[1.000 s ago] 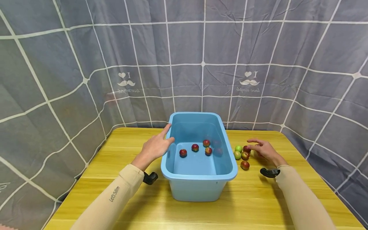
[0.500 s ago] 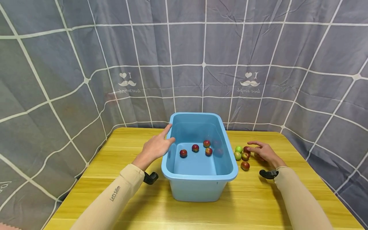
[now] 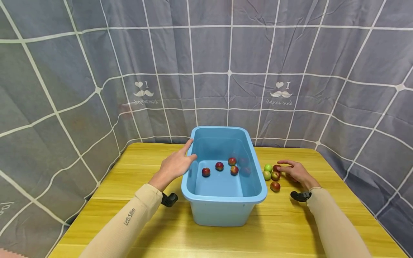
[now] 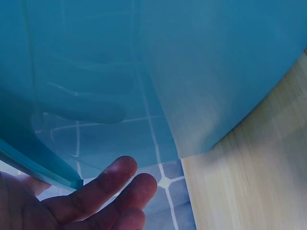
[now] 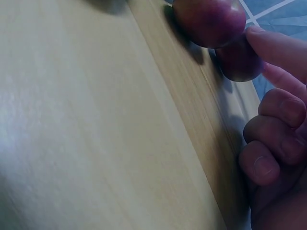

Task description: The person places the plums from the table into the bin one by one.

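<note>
A light blue plastic tub [image 3: 224,199] stands mid-table with several small red apples [image 3: 219,166] on its floor. My left hand [image 3: 175,165] holds its left rim, thumb over the edge and index finger along it. In the left wrist view the other fingers [image 4: 103,189] lie outside the wall. To the right of the tub, my right hand [image 3: 297,172] has thumb and index finger at a small dark red apple [image 5: 240,61], its other fingers curled in. Two green apples [image 3: 267,175] and two more red apples [image 3: 275,186] lie beside it.
The yellow wooden table [image 3: 138,168] ends at a grey checked curtain [image 3: 209,89] behind and at both sides. Black wrist straps [image 3: 300,196] sit on both wrists. The tub's right wall stands between the loose apples and its inside.
My right hand has lowered slightly around the dark red apple. The left hand, tub and other apples keep their places; the view has shifted a little.
</note>
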`<state>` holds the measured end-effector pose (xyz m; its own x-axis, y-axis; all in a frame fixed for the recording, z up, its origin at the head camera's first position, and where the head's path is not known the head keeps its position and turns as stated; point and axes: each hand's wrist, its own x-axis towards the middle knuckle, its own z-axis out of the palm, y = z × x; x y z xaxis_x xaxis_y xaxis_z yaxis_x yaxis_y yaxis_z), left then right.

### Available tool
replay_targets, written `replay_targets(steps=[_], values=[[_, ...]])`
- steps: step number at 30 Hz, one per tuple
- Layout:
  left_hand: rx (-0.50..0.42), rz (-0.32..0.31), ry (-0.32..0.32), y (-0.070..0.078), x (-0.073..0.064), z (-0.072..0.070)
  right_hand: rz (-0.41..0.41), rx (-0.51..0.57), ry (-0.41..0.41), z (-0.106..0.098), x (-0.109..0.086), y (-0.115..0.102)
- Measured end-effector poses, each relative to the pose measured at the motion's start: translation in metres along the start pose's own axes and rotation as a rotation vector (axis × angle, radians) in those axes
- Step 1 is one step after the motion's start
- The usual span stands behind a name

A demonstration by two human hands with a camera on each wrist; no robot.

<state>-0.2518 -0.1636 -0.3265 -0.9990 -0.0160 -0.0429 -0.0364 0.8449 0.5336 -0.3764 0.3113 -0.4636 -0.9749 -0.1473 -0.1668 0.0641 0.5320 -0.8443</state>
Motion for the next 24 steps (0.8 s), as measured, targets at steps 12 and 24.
replay_targets(steps=[12,24], values=[[0.001,-0.005,-0.006,0.001,0.0,-0.0003,0.023,-0.037,0.017,0.001,-0.0001,0.0023],[0.004,-0.004,-0.004,0.0002,0.0,0.0,-0.009,0.014,0.01,-0.0007,-0.0036,0.0023]])
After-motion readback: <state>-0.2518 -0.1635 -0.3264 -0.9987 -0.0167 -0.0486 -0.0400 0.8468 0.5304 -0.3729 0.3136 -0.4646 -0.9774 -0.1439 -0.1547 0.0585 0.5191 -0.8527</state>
